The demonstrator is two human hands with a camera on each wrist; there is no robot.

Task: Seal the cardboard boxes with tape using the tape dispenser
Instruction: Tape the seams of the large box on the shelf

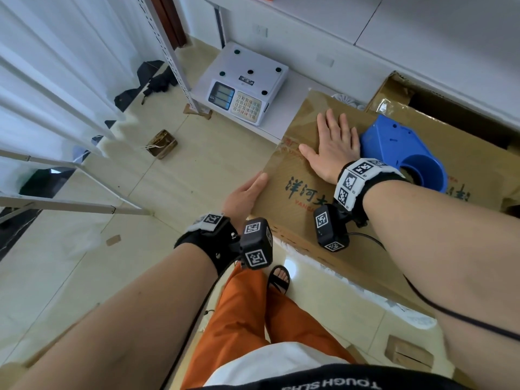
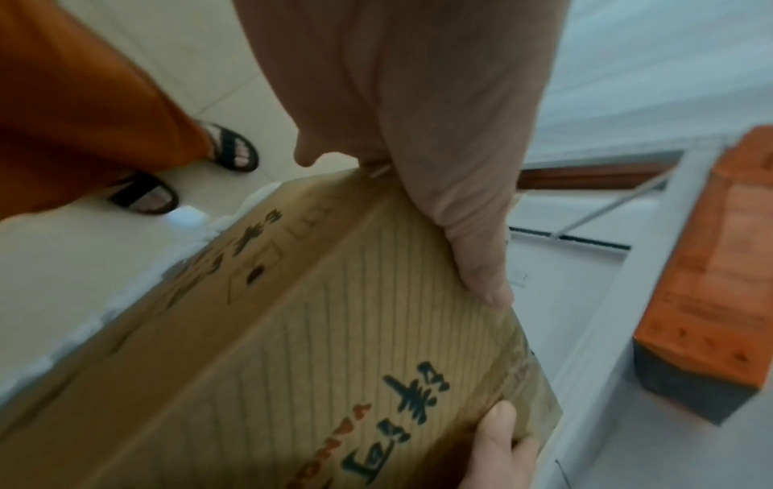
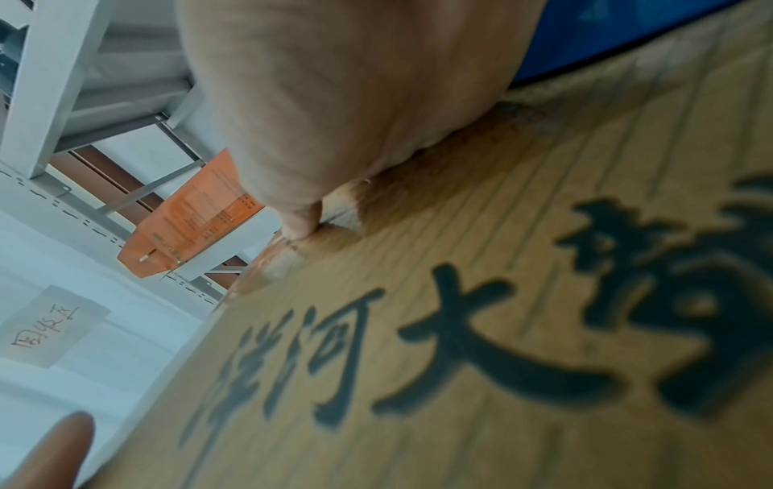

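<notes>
Cardboard box [image 1: 318,175] lies in the middle of the scene, flaps down, with a second, open box [image 1: 439,114] at far right; the step in hand looks like holding the flaps shut before taping. Blue tape dispenser [image 1: 405,153] rests on top, just right of the right hand [image 1: 333,147], which presses flat with fingers spread. Left hand [image 1: 244,194] cups the near-left edge, fingers straight. Next, the right hand must take up the dispenser

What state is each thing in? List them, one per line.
cardboard box: flaps down, glossy tape on top
tape dispenser: lying on the box, unheld
left hand: on the box's corner edge
right hand: flat, pressing the box top
second box: open
</notes>
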